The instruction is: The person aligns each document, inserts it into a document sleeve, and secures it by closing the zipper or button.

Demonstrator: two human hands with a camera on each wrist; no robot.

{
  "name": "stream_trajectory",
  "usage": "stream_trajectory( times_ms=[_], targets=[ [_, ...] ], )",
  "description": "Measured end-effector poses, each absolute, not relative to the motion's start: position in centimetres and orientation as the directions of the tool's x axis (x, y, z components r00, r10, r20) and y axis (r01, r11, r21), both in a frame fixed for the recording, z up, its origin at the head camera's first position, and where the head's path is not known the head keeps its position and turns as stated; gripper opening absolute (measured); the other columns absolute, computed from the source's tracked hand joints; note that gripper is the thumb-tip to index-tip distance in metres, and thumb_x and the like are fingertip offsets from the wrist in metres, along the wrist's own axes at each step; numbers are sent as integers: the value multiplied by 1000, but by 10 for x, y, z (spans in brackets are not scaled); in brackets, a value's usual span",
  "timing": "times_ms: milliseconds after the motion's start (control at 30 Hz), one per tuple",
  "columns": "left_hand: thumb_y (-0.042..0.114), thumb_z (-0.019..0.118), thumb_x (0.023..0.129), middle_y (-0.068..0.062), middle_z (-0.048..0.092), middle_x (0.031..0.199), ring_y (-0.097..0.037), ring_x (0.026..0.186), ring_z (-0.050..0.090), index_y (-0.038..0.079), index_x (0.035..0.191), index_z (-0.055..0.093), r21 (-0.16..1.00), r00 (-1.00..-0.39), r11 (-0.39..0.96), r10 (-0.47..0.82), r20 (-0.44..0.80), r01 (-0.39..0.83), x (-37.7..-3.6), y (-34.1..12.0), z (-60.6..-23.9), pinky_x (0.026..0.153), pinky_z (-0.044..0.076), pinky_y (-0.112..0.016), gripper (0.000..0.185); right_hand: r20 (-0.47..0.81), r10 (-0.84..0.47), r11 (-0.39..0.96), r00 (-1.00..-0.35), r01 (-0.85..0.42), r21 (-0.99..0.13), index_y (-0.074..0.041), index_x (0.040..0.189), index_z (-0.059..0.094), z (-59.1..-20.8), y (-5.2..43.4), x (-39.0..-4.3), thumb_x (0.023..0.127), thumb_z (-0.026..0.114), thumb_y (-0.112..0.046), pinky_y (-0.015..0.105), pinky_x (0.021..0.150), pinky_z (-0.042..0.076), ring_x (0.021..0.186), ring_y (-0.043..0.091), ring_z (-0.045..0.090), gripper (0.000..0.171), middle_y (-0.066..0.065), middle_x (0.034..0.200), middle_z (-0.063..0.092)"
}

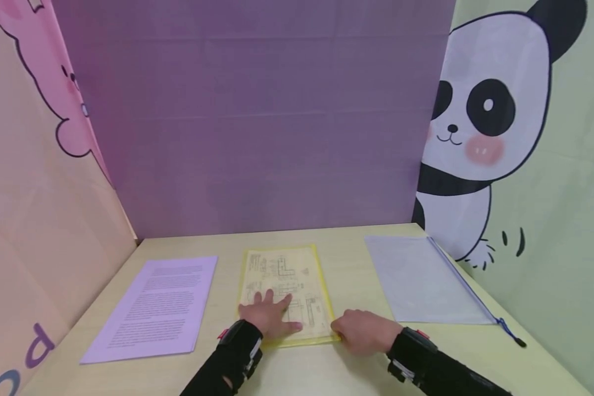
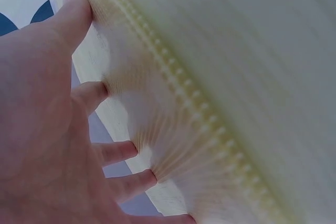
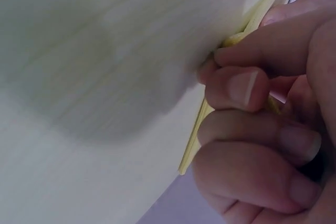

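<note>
In the head view, a clear zip document bag (image 1: 322, 278) with yellow edges lies in the middle of the table, a printed sheet (image 1: 289, 268) with line diagrams inside it. My left hand (image 1: 269, 318) rests on its lower left part, fingers spread, pressing the plastic. The left wrist view shows the ridged yellow zip strip (image 2: 181, 80) beside the creased plastic near the fingertips. At the lower right corner, my right hand (image 1: 367, 331) has its fingers curled and pinches the bag's corner. Whatever lies between the thumb and forefinger is mostly hidden by the fingers.
Lilac paper (image 1: 163, 308) with printed text lies at the left of the table. On the right is a translucent zip bag (image 1: 425, 280) with a blue zip edge and a blue cord pull (image 1: 512, 331). A purple backdrop (image 1: 267, 121) stands behind the table (image 1: 297, 374).
</note>
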State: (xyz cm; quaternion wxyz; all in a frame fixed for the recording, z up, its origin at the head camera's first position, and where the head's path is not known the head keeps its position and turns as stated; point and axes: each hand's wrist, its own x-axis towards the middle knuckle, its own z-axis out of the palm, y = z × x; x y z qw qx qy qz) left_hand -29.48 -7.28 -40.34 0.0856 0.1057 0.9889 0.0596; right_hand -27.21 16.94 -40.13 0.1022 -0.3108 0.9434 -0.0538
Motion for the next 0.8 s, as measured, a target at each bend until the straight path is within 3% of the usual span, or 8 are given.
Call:
stream_trajectory(
  times_ms=[600,800],
  targets=[
    [77,58,85,-12,40,157,-40,143,37,36,153,46,124,-967,976,199,-160,180,-295,-72,-402,101,36,-73,80,-148,-622,783,-769,-601,-161,-19,82,58,-398,170,-267,95,65,-8,28,61,38,63,11,41,19,-8,71,48],
    [77,58,85,-13,40,157,-41,143,37,36,153,46,131,-967,973,207,-147,188,-295,-72,-404,101,36,-74,81,-141,-572,819,-808,-557,-135,-19,79,55,-398,170,-265,94,65,-11,30,58,38,61,12,42,20,-6,70,48]
  ],
)
